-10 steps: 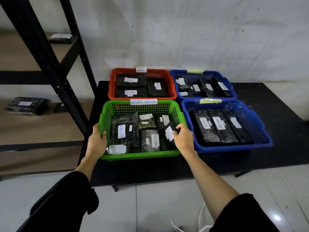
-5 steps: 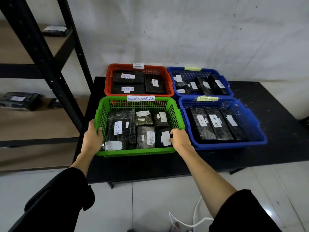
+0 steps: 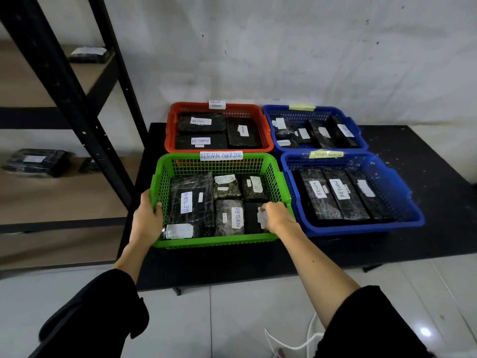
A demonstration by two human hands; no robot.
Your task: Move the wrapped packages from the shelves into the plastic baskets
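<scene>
Hands [image 3: 147, 218] on green basket [image 3: 214, 242] (blue basket [image 3: 361, 227] beside)

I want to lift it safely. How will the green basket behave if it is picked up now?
The green basket holds about six wrapped packages, so it is probably rather heavy. Its mesh walls look thin, so it may flex a little. The left hand grips the left rim and the right hand is at the right side; held so, it should stay level.

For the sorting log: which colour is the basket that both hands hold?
Green: the basket with the "RETURN OVERDUE" label, seen best in the head view.
</scene>
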